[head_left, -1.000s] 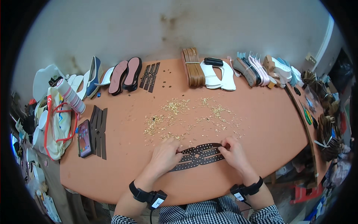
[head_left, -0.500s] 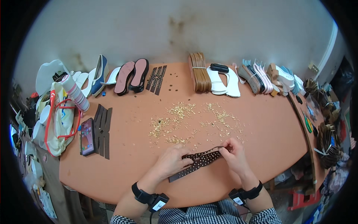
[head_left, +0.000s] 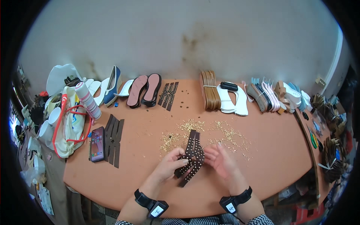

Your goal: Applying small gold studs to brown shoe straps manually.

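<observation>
My left hand (head_left: 168, 165) pinches the left edge of a dark brown sandal upper (head_left: 194, 153) between thumb and fingers. This upper has several strap ends and rows of small shiny studs, and is held upright over the near middle of the table. My right hand (head_left: 221, 162) is open just right of it, fingers spread and palm turned toward the piece; whether a fingertip touches its edge I cannot tell. Beyond both hands, loose gold studs (head_left: 225, 131) lie scattered. Another studded upper (head_left: 168, 96) lies flat farther back.
On the left of the orange-brown table (head_left: 142, 187) are plain dark uppers (head_left: 113, 140), a phone (head_left: 97, 144) and a cloth bag (head_left: 71, 127). Pink-topped soles (head_left: 151, 90), a brown strip bundle (head_left: 210, 92) and white sole pieces (head_left: 240, 103) line the back. Scissors (head_left: 312, 138) lie far right.
The studded upper has turned from slanting sideways to upright. My right hand has let go of its end and opened beside it. The whole view has shifted slightly.
</observation>
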Demonstrator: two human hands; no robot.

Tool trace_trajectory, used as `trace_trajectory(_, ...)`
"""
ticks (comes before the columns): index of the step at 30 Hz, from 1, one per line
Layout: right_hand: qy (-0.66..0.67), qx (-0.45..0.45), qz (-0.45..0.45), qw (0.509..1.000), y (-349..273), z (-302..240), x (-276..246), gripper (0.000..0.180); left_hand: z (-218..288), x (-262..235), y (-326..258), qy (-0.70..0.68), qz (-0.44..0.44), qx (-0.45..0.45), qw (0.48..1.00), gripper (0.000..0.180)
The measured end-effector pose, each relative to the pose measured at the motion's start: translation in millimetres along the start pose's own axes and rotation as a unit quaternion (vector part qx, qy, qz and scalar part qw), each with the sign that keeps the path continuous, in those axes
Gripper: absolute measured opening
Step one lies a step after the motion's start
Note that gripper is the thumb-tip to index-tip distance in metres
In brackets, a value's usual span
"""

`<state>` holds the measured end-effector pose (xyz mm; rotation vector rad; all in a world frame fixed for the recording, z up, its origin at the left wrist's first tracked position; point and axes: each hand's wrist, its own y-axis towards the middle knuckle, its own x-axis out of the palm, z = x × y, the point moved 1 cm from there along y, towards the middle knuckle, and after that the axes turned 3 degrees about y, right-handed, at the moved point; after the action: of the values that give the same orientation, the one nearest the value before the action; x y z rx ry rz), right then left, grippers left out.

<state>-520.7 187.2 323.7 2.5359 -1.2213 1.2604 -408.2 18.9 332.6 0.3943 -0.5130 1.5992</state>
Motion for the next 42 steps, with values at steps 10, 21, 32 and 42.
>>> trace_trajectory(10, 0.037, -0.017, -0.118, 0.992, 6.2, 16.4, 25.3, 0.027, -2.0, -10.4, 4.1, -0.027, 0.002, -0.015, 1.000, 0.022)
trace_trajectory(21, 0.183, -0.011, -0.098, 0.978, 16.6, 13.2, 6.3, 0.033, -4.7, -16.0, 6.8, 0.001, 0.024, -0.059, 0.998, 0.036)
trace_trajectory(32, 0.231, 0.015, -0.123, 0.965, 13.1, 11.4, 11.4, 0.033, -10.6, -20.0, 9.7, 0.089, 0.065, -0.056, 0.992, 0.027)
trace_trajectory(42, 0.130, 0.023, -0.090, 0.987, 15.0, 21.0, 2.9, 0.028, -11.5, -21.8, 10.3, 0.080, 0.088, -0.033, 0.992, 0.023)
